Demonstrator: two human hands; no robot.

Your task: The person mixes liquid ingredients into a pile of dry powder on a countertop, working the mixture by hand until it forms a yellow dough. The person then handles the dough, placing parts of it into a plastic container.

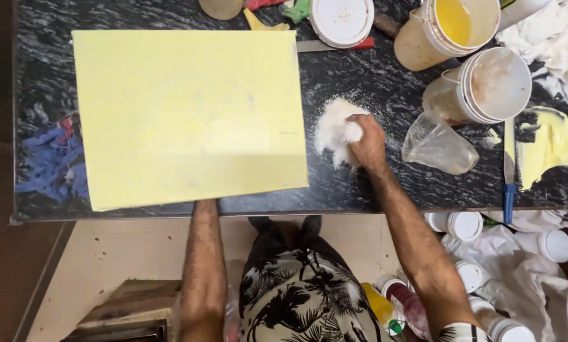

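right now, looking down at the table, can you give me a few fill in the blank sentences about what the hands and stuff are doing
1. The right hand presses into a pile of ____ powder.
2. The large flat board on the table is pale ____.
3. The left hand is hidden under the ____.
4. The tub at the top holds a ____ liquid.

Missing words: white; yellow; board; yellow

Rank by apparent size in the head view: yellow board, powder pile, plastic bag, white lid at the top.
1. Yellow board, by far the largest.
2. Plastic bag, powder pile and white lid look too close in size to rank; the right hand covers part of the pile.
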